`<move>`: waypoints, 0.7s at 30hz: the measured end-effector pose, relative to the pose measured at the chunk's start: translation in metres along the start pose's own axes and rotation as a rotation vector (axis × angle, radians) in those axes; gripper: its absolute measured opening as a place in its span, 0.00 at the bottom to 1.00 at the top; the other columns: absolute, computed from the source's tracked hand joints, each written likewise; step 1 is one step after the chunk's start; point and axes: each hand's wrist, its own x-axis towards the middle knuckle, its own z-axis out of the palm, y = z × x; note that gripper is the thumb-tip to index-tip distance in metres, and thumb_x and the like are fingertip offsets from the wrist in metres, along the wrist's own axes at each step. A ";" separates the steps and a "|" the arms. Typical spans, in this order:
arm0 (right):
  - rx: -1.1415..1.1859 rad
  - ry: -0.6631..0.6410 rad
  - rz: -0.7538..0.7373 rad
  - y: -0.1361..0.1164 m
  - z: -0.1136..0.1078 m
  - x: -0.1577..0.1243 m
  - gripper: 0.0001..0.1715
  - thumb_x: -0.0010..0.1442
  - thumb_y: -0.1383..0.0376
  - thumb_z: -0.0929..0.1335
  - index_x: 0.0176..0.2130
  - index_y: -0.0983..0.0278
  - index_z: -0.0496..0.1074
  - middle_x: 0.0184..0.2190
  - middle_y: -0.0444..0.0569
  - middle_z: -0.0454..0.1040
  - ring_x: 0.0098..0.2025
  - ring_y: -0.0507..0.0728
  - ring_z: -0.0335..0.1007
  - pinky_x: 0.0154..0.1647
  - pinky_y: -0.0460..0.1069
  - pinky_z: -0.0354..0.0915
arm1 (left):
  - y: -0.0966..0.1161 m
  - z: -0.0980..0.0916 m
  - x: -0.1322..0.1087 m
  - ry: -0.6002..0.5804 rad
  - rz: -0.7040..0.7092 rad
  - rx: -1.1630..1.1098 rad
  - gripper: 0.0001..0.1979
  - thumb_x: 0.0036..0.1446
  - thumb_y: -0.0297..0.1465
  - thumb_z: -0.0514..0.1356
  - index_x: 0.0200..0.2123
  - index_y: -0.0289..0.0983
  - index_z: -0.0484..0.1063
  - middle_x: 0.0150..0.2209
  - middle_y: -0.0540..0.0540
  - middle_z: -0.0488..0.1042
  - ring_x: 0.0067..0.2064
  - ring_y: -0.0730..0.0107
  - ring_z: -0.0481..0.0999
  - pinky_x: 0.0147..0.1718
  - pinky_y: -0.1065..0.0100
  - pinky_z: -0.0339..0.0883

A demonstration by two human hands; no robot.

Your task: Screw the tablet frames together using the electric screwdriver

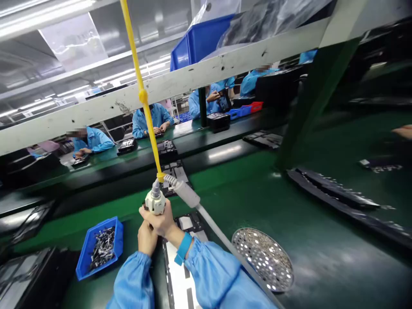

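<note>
My right hand [163,219], with a blue band at the wrist, is wrapped round an electric screwdriver [156,201] whose pale top end points up at me. The tool hangs from a yellow cord [141,86], and a grey cable [219,234] runs from its top. Just below and left, my left hand [147,238] is closed against the right one. Its fingertips and anything in them are hidden. Beneath both hands lies a long flat device panel [180,274] with white and black parts, partly covered by my sleeve. The screwdriver's tip is out of sight.
A blue bin [118,240] of small metal parts stands left. At right are a round tray [291,279] of tiny screws and long dark strips [334,193]. More panels [175,171] lie ahead. A green post [318,94] and white beam [193,77] cross the view; co-workers [151,120] sit beyond.
</note>
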 end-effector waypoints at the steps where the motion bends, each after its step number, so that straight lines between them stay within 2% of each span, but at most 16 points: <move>1: 0.010 0.003 0.000 -0.004 0.001 0.001 0.11 0.46 0.56 0.74 0.27 0.60 0.76 0.25 0.48 0.78 0.27 0.60 0.74 0.35 0.55 0.75 | 0.001 -0.001 -0.009 0.013 -0.009 0.022 0.13 0.60 0.33 0.52 0.42 0.38 0.74 0.44 0.33 0.79 0.50 0.45 0.80 0.49 0.52 0.73; 4: 0.038 0.023 0.017 -0.009 0.001 0.004 0.14 0.48 0.54 0.73 0.31 0.62 0.78 0.22 0.47 0.75 0.25 0.60 0.72 0.29 0.54 0.73 | 0.000 -0.004 -0.048 -0.071 -0.012 0.215 0.13 0.65 0.40 0.50 0.33 0.40 0.69 0.42 0.34 0.76 0.46 0.47 0.80 0.48 0.53 0.71; 7: 0.074 0.050 0.024 -0.009 0.002 0.006 0.14 0.49 0.54 0.73 0.31 0.62 0.78 0.17 0.44 0.69 0.20 0.57 0.67 0.22 0.51 0.67 | -0.008 0.002 -0.090 -0.161 0.000 0.398 0.15 0.64 0.46 0.52 0.31 0.43 0.64 0.41 0.36 0.75 0.47 0.48 0.79 0.47 0.56 0.71; 10: 0.109 0.054 0.018 -0.016 0.005 0.008 0.15 0.49 0.54 0.74 0.31 0.63 0.77 0.16 0.43 0.68 0.17 0.54 0.62 0.19 0.50 0.62 | -0.018 0.020 -0.119 -0.141 -0.034 0.204 0.14 0.66 0.46 0.50 0.38 0.43 0.64 0.40 0.38 0.76 0.45 0.50 0.80 0.46 0.58 0.72; 13: 0.150 0.058 -0.001 -0.035 0.003 0.006 0.15 0.50 0.54 0.74 0.31 0.63 0.77 0.15 0.41 0.66 0.15 0.52 0.60 0.18 0.49 0.60 | -0.019 0.033 -0.123 -0.064 -0.021 -0.188 0.20 0.66 0.49 0.50 0.50 0.42 0.65 0.37 0.41 0.77 0.40 0.54 0.81 0.43 0.60 0.75; 15: 0.195 0.085 -0.036 -0.055 -0.003 0.003 0.15 0.51 0.55 0.75 0.33 0.64 0.78 0.16 0.40 0.66 0.16 0.52 0.61 0.18 0.48 0.61 | -0.011 0.025 -0.108 0.031 0.024 -0.367 0.26 0.64 0.50 0.53 0.57 0.41 0.65 0.38 0.42 0.78 0.41 0.55 0.81 0.43 0.61 0.76; 16: 0.219 0.102 -0.059 -0.066 -0.008 0.001 0.15 0.52 0.55 0.76 0.34 0.64 0.78 0.16 0.40 0.66 0.17 0.53 0.62 0.18 0.48 0.62 | -0.006 0.013 -0.093 0.084 0.049 -0.405 0.27 0.64 0.49 0.54 0.60 0.40 0.65 0.39 0.42 0.79 0.43 0.55 0.81 0.43 0.61 0.77; 18: 0.255 0.118 -0.113 -0.091 -0.021 -0.004 0.14 0.53 0.57 0.77 0.36 0.64 0.78 0.16 0.39 0.65 0.17 0.52 0.63 0.19 0.48 0.62 | 0.005 -0.024 -0.052 0.181 0.085 -0.377 0.27 0.65 0.41 0.56 0.62 0.35 0.65 0.42 0.40 0.80 0.46 0.56 0.81 0.47 0.61 0.77; 21: 0.250 0.130 -0.223 -0.125 -0.043 -0.013 0.12 0.55 0.58 0.78 0.35 0.64 0.80 0.14 0.38 0.62 0.16 0.51 0.60 0.18 0.47 0.62 | 0.016 -0.091 0.027 0.234 -0.046 -0.181 0.18 0.66 0.29 0.57 0.58 0.31 0.71 0.47 0.38 0.80 0.50 0.58 0.80 0.53 0.60 0.75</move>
